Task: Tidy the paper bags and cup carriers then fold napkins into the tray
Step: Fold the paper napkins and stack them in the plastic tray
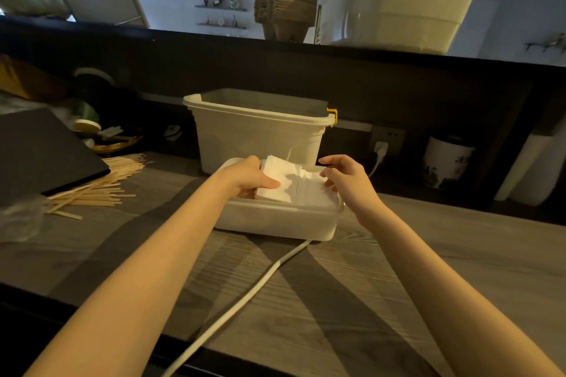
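Fingers of the left hand (248,175) pinch napkins (289,184) in the tray (275,220); right hand's (344,176) touch them, loosely curled.

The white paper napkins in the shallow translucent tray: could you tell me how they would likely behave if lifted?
The white paper napkins look thin and soft, so they would probably flop and feel very light. They lie as loose stacked sheets, so a one-sided lift may fan them apart. The left hand and right hand bracket them over the shallow translucent tray, which probably steadies them.
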Available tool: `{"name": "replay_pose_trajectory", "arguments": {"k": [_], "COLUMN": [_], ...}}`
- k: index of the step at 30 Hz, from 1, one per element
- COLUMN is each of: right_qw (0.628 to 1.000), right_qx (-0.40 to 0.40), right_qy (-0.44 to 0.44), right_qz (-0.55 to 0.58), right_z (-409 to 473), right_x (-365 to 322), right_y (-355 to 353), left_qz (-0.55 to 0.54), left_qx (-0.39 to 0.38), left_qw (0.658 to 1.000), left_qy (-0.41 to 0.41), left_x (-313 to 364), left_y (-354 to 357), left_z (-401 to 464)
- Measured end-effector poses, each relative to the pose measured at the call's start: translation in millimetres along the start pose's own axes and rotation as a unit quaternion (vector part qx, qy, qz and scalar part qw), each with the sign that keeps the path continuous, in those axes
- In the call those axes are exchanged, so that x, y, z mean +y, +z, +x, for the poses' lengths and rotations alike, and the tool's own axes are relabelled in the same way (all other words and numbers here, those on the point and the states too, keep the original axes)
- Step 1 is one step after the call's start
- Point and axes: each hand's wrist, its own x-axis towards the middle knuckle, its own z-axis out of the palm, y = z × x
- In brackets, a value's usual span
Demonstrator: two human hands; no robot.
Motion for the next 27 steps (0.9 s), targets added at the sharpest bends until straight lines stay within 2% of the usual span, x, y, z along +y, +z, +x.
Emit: {"name": "replay_pose_trajectory", "arguments": {"k": [4, 6, 8, 10, 13, 16, 21, 27], "right_qw": [1.000, 1.000, 0.998, 0.997, 0.996, 0.990, 0.991, 0.984], "right_qx": [-0.002, 0.014, 0.054, 0.076, 0.024, -0.028, -0.032, -0.053], "right_qy": [0.003, 0.002, -0.004, -0.002, 0.028, 0.041, 0.035, 0.013], "right_qz": [-0.005, -0.002, -0.009, -0.030, -0.086, -0.133, -0.127, -0.169], "right_z": [-2, -4, -6, -8, -8, -9, -10, -14], "right_x": [-1, 0, 2, 3, 6, 9, 15, 11], "right_y": [-1, -2, -4, -8, -10, -6, 3, 4], "left_qz": [0.142, 0.145, 0.148, 0.197, 0.262, 0.273, 0.273, 0.279], "left_qx": [0.047, 0.062, 0.045, 0.031, 0.034, 0.005, -0.054, -0.055], "left_qw": [0.988, 0.986, 0.987, 0.978, 0.958, 0.954, 0.956, 0.953], "left_qy": [0.042, 0.048, 0.049, 0.064, 0.112, 0.125, 0.098, 0.104], "left_x": [4, 5, 4, 2, 0, 3, -1, 1], "left_y": [-4, -6, -6, -4, -1, -1, 4, 10], "left_z": [-2, -3, -5, -6, -7, -8, -2, 0]}}
